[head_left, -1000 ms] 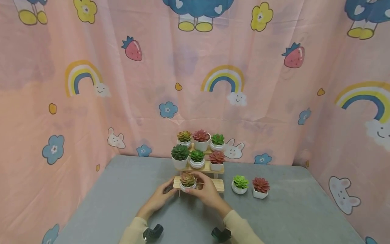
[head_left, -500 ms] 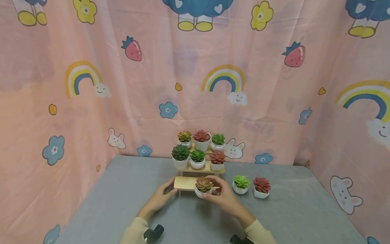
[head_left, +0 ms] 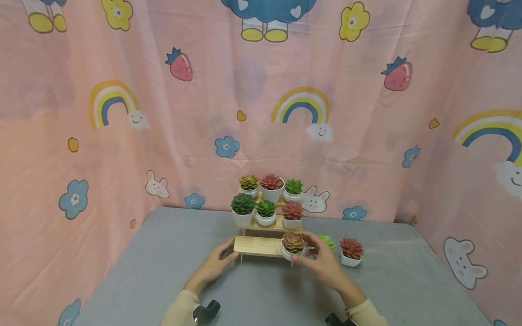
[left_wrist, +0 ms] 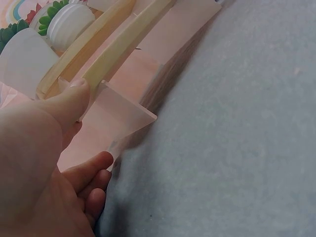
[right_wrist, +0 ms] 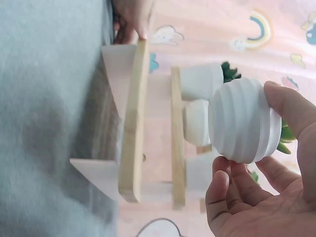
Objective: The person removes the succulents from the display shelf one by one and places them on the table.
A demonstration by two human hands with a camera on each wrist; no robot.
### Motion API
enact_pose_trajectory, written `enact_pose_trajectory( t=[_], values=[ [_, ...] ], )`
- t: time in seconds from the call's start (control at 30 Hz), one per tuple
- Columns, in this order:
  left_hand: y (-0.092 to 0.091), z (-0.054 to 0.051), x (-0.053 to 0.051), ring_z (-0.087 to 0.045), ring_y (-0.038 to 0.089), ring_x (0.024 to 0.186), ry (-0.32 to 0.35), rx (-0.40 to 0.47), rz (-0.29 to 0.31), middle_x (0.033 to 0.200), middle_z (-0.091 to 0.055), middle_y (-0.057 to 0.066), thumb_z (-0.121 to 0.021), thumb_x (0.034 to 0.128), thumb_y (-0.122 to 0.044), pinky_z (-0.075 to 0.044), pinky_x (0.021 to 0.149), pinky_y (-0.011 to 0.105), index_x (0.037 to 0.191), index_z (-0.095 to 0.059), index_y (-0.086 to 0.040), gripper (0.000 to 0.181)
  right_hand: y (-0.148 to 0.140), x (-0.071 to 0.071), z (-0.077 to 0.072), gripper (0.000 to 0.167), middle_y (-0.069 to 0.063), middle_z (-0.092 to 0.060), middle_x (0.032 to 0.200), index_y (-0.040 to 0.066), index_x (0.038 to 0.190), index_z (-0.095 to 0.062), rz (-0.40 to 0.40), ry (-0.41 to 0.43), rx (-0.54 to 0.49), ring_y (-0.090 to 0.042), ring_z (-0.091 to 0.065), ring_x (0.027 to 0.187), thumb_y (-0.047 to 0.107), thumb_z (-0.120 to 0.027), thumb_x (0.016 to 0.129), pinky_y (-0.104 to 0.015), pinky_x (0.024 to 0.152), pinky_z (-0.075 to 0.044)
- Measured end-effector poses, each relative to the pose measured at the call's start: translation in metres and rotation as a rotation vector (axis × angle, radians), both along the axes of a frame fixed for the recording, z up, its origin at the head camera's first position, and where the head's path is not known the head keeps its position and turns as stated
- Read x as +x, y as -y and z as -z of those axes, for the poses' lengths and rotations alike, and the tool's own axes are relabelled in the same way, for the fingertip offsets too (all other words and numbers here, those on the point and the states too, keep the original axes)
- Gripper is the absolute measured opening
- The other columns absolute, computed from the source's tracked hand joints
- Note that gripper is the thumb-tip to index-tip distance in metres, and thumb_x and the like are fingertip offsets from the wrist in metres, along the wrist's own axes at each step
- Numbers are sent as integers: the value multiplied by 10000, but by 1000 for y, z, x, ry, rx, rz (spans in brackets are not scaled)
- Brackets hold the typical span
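Observation:
My right hand (head_left: 327, 266) holds a potted succulent (head_left: 293, 243) with brownish-red leaves, thumb on one side of the pot and fingers on the other. In the right wrist view its ribbed white pot (right_wrist: 242, 121) hangs above the lowest board, apart from it. That board (head_left: 258, 246) belongs to a tiered wooden plant stand with translucent supports (left_wrist: 121, 111). At the stand's left end, my left hand (head_left: 213, 268) grips the lowest board. Its thumb (left_wrist: 74, 96) rests on the board's end in the left wrist view, and the other fingers curl beneath.
Several potted succulents fill the stand's upper tiers, among them a dark green one (head_left: 243, 208) and a red one (head_left: 292, 213). On the grey table (head_left: 171, 244), to the right, stand a light green succulent (head_left: 327, 242), partly hidden by my right hand, and a red one (head_left: 351, 251).
My right hand has carried the brownish-red succulent rightward along the lowest board, from near its left end to its right end. My left hand has stayed at the left end.

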State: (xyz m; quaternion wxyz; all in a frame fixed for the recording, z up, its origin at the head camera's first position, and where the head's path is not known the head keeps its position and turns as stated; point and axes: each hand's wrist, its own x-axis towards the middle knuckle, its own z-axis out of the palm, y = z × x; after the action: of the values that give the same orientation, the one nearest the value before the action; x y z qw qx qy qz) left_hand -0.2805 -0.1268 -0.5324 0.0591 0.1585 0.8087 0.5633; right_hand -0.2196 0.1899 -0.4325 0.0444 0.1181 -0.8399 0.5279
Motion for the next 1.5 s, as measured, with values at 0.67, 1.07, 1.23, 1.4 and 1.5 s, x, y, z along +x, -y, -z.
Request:
enact_pose_trajectory(
  t=[0.67,1.07,1.23,1.4,1.5],
  values=[
    [-2,-8,1,-330,443,1501,-4,-4,-3,1565,-444,214,-604,1022,-308,-272,1225,614,1574,-356,-85,645,-56,4,-11,539,-140,-629,1313,49,1388,-561,142,-124,60,62,-526,1011,157,-769,903,-226,788,-510],
    [-2,-3,3,-341,455,1490,-17,-4,3,1549,-458,231,-596,1024,-325,-269,1218,629,1569,-352,-50,657,-87,6,-5,520,118,-600,1081,24,1399,-527,178,-146,5,-21,-564,850,120,-733,931,-199,703,-515],
    [-2,-3,3,-334,462,1491,-20,-2,5,1539,-471,230,-597,1023,-328,-260,1216,642,1566,-359,-51,655,-107,5,-4,534,270,-569,1089,11,1441,-487,213,-143,0,60,-578,928,131,-695,964,-153,750,-530],
    [-1,-3,3,-320,466,1496,-5,-15,0,1546,-466,224,-604,1017,-334,-244,1218,651,1566,-365,-63,657,-124,5,-2,565,367,-519,1073,-32,1450,-463,287,-130,36,167,-528,975,171,-689,974,-98,760,-514],
    [-1,-2,2,-316,462,1500,3,-9,-5,1559,-449,222,-602,1019,-339,-243,1225,639,1568,-366,-71,655,-133,3,0,594,368,-491,1083,-37,1452,-461,344,-125,69,201,-484,969,210,-701,968,-67,752,-485]
  ],
)
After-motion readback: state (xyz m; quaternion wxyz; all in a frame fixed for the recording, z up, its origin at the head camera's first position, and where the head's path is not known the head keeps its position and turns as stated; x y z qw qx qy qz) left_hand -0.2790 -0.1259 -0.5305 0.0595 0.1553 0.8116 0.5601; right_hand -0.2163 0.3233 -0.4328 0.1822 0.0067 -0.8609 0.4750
